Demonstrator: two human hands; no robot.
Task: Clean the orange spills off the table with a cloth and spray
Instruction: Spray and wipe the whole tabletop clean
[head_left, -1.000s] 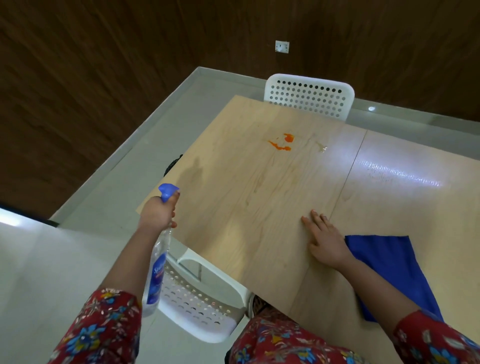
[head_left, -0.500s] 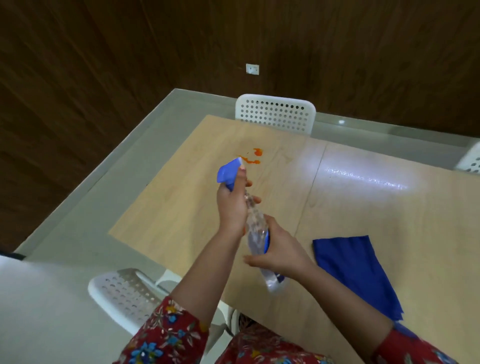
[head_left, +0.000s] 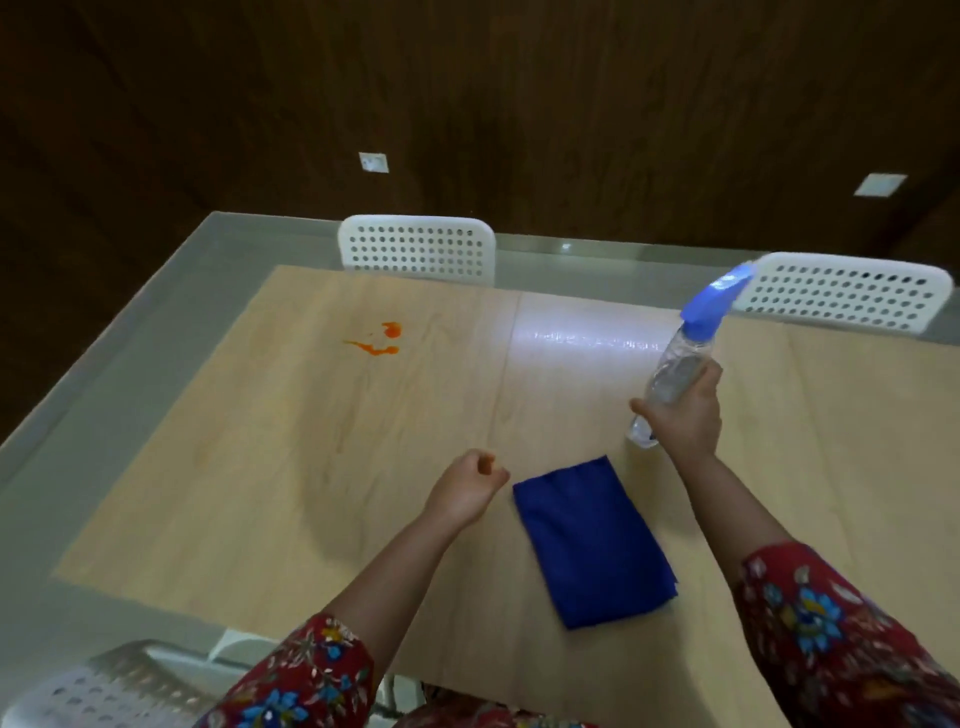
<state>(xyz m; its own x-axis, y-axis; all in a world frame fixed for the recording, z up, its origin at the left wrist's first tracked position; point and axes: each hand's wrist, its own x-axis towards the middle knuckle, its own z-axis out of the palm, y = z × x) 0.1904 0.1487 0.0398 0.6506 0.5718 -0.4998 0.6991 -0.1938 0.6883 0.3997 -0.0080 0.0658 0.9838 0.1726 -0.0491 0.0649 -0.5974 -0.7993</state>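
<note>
Spills (head_left: 376, 344) orange, streaked, cloth (head_left: 592, 540) blue, folded

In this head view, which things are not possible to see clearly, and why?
- Label of the spray bottle: head view, covered by the right hand and blurred.
- Bottle base: head view, blurred; contact with the table is unclear.
- The near chair: head view, cut off by the bottom edge, blurred.
- Table's right end: head view, beyond the frame edge.

Single wide-angle view, taken from a head-worn camera above the near edge of the tabletop (head_left: 322, 493), directed forward and down; the far edge and the wall (head_left: 519, 104) behind are included.
</note>
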